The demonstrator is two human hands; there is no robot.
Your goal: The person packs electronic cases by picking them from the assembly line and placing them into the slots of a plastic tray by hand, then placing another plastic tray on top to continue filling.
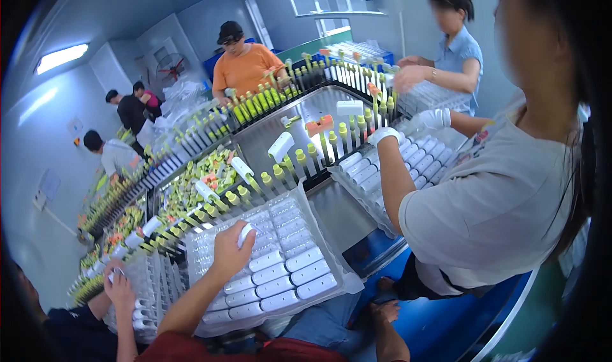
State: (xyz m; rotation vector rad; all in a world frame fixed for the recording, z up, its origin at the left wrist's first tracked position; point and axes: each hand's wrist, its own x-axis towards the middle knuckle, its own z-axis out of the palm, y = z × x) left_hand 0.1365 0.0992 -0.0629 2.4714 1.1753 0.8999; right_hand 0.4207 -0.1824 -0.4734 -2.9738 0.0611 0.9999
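My left hand (232,250) reaches over a clear plastic tray (292,215), its fingers closed on a small white plastic casing (245,236). Rounded white casings (308,258) fill the tray's near right part, while its far and left cells look unfilled. Low at the right, beside the tray, is my right hand (385,310); its fingers are blurred and seem to curl. I cannot make out whether it holds anything. Just beyond the tray runs a row of yellow-green capped posts (244,194), some carrying white casings (280,146).
A metal work surface (268,132) lies beyond the posts, with a heap of green and orange parts (210,174) at its left. A gloved person (472,190) works close at right over another tray (417,161). At left, another person's hand (118,289) holds something white beside stacked trays (153,279).
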